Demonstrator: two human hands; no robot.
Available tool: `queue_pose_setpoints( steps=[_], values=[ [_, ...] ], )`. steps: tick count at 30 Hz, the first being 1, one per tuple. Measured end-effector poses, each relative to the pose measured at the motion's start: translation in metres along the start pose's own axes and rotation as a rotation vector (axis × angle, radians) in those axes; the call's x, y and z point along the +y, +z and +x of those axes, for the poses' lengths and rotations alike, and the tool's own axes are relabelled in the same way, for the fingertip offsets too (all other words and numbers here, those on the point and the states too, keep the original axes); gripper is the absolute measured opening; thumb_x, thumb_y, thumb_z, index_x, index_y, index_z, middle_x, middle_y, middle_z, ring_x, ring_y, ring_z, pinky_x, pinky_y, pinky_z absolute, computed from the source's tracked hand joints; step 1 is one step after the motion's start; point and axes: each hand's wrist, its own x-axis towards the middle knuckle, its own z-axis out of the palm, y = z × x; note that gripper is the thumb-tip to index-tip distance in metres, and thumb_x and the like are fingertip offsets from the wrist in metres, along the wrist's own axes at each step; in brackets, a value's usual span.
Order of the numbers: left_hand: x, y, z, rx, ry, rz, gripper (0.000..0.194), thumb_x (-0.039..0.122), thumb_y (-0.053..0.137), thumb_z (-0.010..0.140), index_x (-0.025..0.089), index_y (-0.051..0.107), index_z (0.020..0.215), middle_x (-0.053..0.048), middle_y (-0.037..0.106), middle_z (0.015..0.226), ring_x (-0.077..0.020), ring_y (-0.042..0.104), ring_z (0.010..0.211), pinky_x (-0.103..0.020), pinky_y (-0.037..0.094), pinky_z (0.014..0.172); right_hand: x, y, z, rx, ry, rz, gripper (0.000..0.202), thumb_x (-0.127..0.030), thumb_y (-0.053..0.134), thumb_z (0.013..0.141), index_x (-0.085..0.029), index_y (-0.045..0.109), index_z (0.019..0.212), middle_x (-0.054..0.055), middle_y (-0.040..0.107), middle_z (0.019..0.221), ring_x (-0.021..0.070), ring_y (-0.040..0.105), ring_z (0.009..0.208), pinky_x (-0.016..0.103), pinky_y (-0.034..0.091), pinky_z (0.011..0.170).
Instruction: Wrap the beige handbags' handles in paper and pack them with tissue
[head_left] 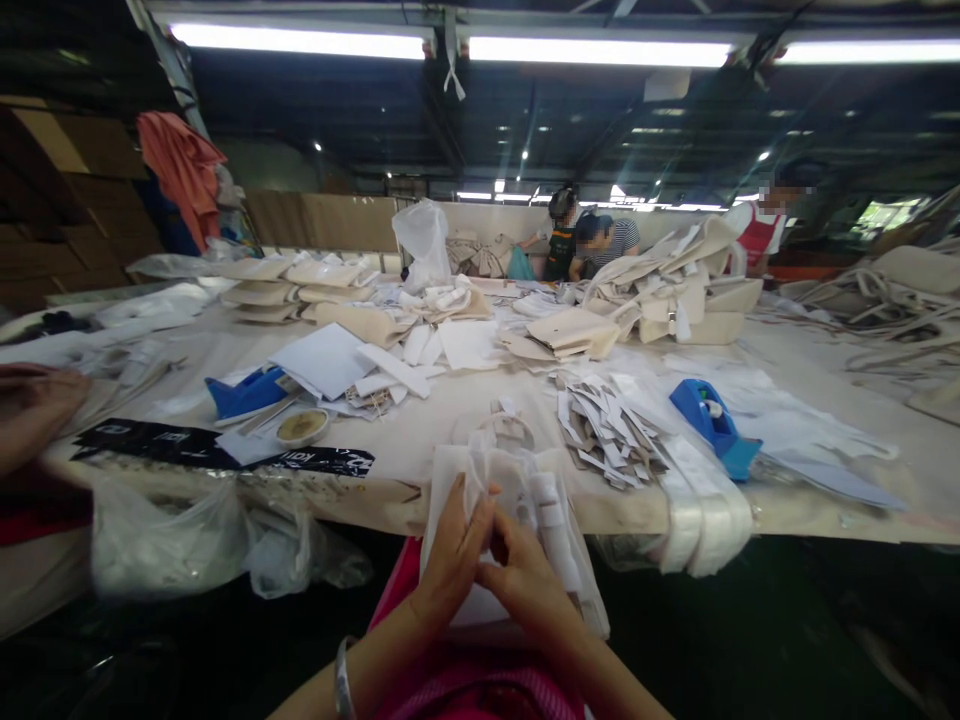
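Note:
A beige bag [591,545] lies over the table's near edge in front of me, with a white-wrapped strap [555,525] along its right side. Above it my left hand [450,545] and my right hand [525,572] meet, their fingertips close together. The fingers of both are pressed on a thin translucent white wrapping [480,462] that stands up between them. What lies inside the wrapping is hidden by my fingers. A metal ring-like handle shape shows faintly on the table just beyond the bag.
Blue tape dispensers [712,425] stand at right and left. Paper strips [607,430] lie heaped right of the bag, and white plastic sleeves [701,510] hang over the edge. A round tin [302,427] is at left. Another person's hand [37,410] reaches in; co-workers stand beyond stacked bags [682,290].

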Motion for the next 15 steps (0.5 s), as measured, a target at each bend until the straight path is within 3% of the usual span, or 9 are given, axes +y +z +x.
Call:
queue_pose_setpoints(
  steps=[2,3,6,8,10,12,14,15],
  values=[
    [-0.010,0.000,-0.005,-0.014,-0.010,0.027,0.043,0.056,0.058,0.085,0.018,0.062,0.104,-0.007,0.063,0.099,-0.0243,0.058,0.095,-0.035,0.044,0.088,0.005,0.003,-0.004,-0.009,0.135,0.104,0.018,-0.009,0.058,0.071,-0.018,0.060,0.086,0.000,0.059,0.076,0.0176,0.055,0.071,0.028,0.048,0.066],
    [-0.013,0.000,-0.007,-0.046,-0.073,-0.033,0.045,0.058,0.055,0.086,0.018,0.062,0.105,-0.007,0.063,0.097,-0.0235,0.058,0.093,-0.034,0.045,0.086,0.008,0.004,-0.007,0.008,0.114,0.103,0.014,-0.009,0.055,0.074,-0.018,0.060,0.084,0.001,0.058,0.075,0.0178,0.056,0.073,0.029,0.049,0.068],
    [-0.012,-0.002,-0.006,-0.159,-0.276,-0.263,0.048,0.061,0.047,0.089,0.017,0.059,0.102,-0.004,0.060,0.084,-0.0181,0.056,0.073,-0.030,0.045,0.067,0.012,0.003,-0.012,0.025,-0.161,-0.071,0.020,-0.007,0.048,0.079,-0.019,0.063,0.087,0.007,0.062,0.092,0.0216,0.058,0.094,0.035,0.048,0.086],
    [-0.010,-0.002,-0.004,-0.160,-0.269,-0.256,0.046,0.060,0.049,0.088,0.017,0.059,0.099,-0.004,0.059,0.080,-0.0172,0.053,0.068,-0.029,0.043,0.063,0.012,0.003,-0.013,-0.003,-0.251,-0.162,0.030,-0.006,0.047,0.078,-0.020,0.064,0.098,0.010,0.062,0.106,0.0241,0.055,0.108,0.039,0.044,0.096],
    [-0.011,-0.002,-0.002,-0.092,-0.149,-0.112,0.043,0.058,0.057,0.084,0.018,0.060,0.099,-0.005,0.060,0.084,-0.0200,0.055,0.075,-0.032,0.045,0.069,0.010,0.003,-0.010,-0.003,-0.134,-0.125,0.035,-0.007,0.051,0.076,-0.020,0.061,0.106,0.009,0.063,0.107,0.0249,0.056,0.106,0.039,0.046,0.093],
    [-0.013,-0.001,0.000,-0.036,-0.052,-0.007,0.044,0.057,0.063,0.080,0.018,0.061,0.099,-0.006,0.062,0.091,-0.0227,0.056,0.084,-0.034,0.046,0.081,0.008,0.003,-0.006,0.000,0.053,-0.019,0.031,-0.011,0.055,0.074,-0.019,0.060,0.104,0.006,0.064,0.096,0.0233,0.060,0.092,0.036,0.051,0.081],
    [-0.014,-0.001,0.003,-0.054,-0.113,-0.086,0.047,0.060,0.061,0.080,0.018,0.062,0.101,-0.007,0.062,0.093,-0.0223,0.057,0.087,-0.033,0.046,0.083,0.009,0.003,-0.002,0.008,0.116,0.013,0.021,-0.012,0.055,0.075,-0.019,0.060,0.095,0.003,0.063,0.086,0.0210,0.060,0.081,0.033,0.052,0.073],
    [-0.014,-0.001,0.006,-0.085,-0.183,-0.164,0.050,0.063,0.057,0.082,0.017,0.062,0.102,-0.007,0.062,0.092,-0.0212,0.058,0.085,-0.032,0.047,0.080,0.011,0.002,-0.001,0.012,0.066,-0.022,0.017,-0.011,0.054,0.076,-0.018,0.060,0.091,0.004,0.062,0.086,0.0210,0.059,0.081,0.034,0.051,0.074]
  ],
)
